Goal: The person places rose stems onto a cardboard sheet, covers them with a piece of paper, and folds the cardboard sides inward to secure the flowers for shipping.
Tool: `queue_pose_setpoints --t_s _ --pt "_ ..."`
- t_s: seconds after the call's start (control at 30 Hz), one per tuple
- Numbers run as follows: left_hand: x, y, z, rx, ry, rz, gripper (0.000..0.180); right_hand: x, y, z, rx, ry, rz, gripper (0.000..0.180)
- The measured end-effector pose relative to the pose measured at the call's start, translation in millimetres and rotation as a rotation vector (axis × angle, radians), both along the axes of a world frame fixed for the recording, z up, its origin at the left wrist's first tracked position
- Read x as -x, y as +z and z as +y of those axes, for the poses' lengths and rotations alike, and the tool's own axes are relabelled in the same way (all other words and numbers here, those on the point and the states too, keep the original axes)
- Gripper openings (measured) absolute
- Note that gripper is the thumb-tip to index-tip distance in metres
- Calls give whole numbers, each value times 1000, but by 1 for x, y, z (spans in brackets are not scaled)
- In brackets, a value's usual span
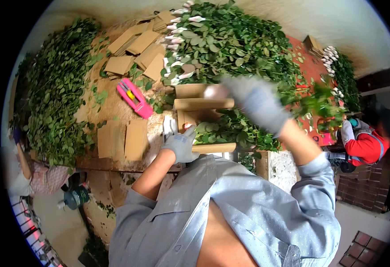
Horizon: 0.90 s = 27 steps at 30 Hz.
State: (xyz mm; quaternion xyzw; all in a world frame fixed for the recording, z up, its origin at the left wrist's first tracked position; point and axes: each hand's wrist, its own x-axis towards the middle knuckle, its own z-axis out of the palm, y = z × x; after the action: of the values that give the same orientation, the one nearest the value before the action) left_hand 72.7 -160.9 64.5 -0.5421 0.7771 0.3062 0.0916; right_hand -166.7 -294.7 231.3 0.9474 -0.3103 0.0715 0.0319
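In front of me lies an opened wrap of corrugated cardboard with leafy rose stems in its fold. My left hand, in a grey glove, is closed at the left end of the wrap, by its near flap; the fingertips are partly hidden. My right hand, also gloved, is smeared by motion above the wrap's right side. A pale pinkish rose head shows at its fingers, and blurred leaves trail off to its right. White-sleeved buds lie beside my left hand.
A pink stapler-like tool and cardboard sheets lie at left on the wooden table. More cardboard is piled behind. Rose heaps fill the back and left side. A person in red works at right; another arm shows at left.
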Motion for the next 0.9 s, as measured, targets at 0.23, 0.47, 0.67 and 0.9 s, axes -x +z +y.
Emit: queue_pose_setpoints --t_s 0.23,0.47,0.67,0.9 --pt "5 10 -3 -22 53 31 86 -64 -212 12 -124 147 125 27" --pt "5 5 -1 -64 62 4 91 -61 -212 18 -179 53 281 30" --pt "-25 -3 -26 -47 128 367 74 -46 -220 9 -348 122 86 34" --pt "-23 -31 -64 262 161 -3 26 -47 -214 -1 -526 78 41 32"
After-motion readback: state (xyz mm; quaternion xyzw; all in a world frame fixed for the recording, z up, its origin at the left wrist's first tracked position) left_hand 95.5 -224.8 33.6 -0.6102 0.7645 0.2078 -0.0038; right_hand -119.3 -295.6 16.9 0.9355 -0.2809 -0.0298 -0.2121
